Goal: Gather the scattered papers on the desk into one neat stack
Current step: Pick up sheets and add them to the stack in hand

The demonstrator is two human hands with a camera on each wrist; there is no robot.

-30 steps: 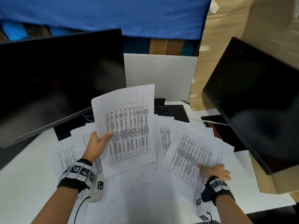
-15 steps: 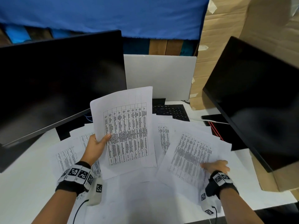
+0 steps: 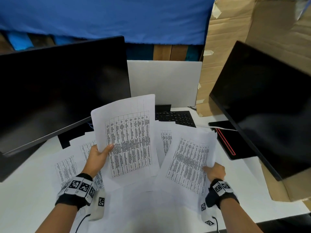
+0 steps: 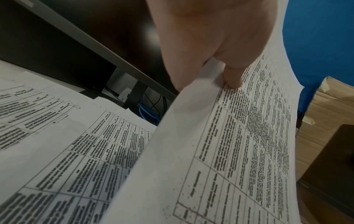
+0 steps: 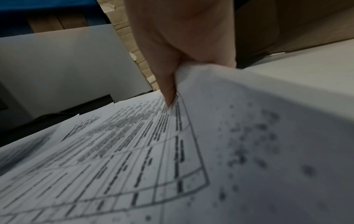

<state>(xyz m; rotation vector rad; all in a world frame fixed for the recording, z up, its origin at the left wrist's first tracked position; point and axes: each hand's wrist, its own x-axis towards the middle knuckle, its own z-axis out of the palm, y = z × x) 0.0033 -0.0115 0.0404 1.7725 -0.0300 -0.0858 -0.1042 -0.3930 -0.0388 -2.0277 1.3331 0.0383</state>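
Nearest, both wrists wear black bands with white marker tags. Left hand grips a raised sheet by its left edge, thumb on the printed face, other fingers behind; the sheet is lifted off the desk and tilted up toward the camera. Left wrist view confirms: thumb pressed on the table print, paper pinched against the palm. Right hand pinches the right edge of a second sheet, thumb on top; that edge curls up off the desk while the sheet's left part looks to lie on the pile. Right wrist view is blurry but shows the thumb clamped on the crumpled paper edge.

Under and around both, loose papers lie spread flat over the white desk, overlapping, all printed with tables. More sheets fan out between the two held ones.

Farther back, a black keyboard is partly covered by paper edges. A dark monitor stands at left, another dark monitor tilted at right, a black device with a red stripe below it. A white board stands behind the keyboard, cardboard at right, blue cloth across the back.
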